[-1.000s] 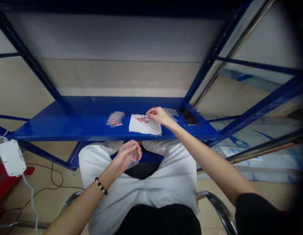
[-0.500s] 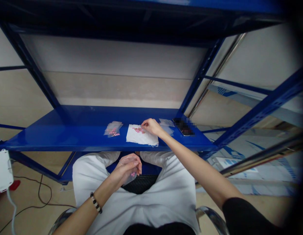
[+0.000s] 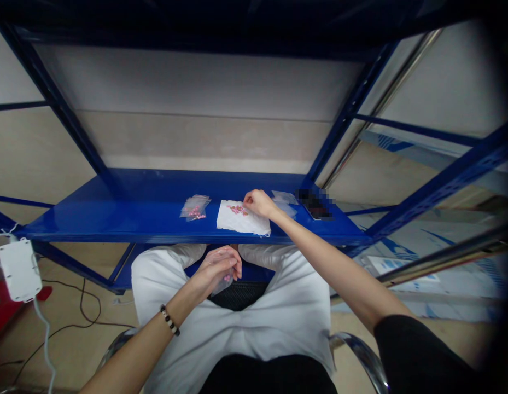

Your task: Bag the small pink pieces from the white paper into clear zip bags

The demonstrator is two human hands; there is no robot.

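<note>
My left hand (image 3: 219,268) is closed around a small clear plastic bag (image 3: 221,285) above my lap, and a few pink beads show inside it. On the blue shelf lies a white cloth (image 3: 242,223) bearing a small pile of pink and brownish beads (image 3: 237,209). My right hand (image 3: 257,202) reaches over the cloth's right part, its fingers pinched together at the edge of the pile. Whatever sits between those fingertips is too small to make out. Left of the cloth is a stack of clear bags (image 3: 195,208) with pink beads in them.
Flat clear bags (image 3: 284,200) lie right of the cloth, beside a dark phone-like object (image 3: 315,205), partly blurred out. The blue shelf (image 3: 130,213) has uprights at both sides and another shelf overhead. A white power box (image 3: 19,270) with cables hangs at left.
The whole view has shifted slightly, so the shelf appears a little higher and further right. My right hand stays pinched at the beads; my left hand still holds the bag.
</note>
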